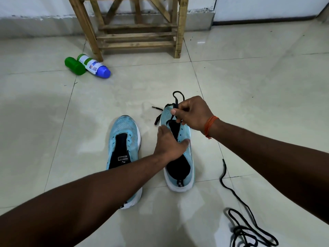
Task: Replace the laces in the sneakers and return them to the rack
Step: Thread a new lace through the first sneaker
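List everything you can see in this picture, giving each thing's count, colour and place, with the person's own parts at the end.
Sneakers: two, light blue with white soles, side by side on the floor; the left sneaker has no lace, the right sneaker is being laced.
Threaded lace: one, black, at the right sneaker's toe end.
Loose lace: one, black, on the floor at lower right.
Rack: one, bare wood, by the far wall.
Green bottle: one, lying left of the rack.
White bottle: one, blue-capped, lying beside the green one.
Floor: pale tiles.
Bracelet: one, orange thread, on the right wrist.
Left hand: grips the right sneaker.
Right hand: pinches the threaded lace.
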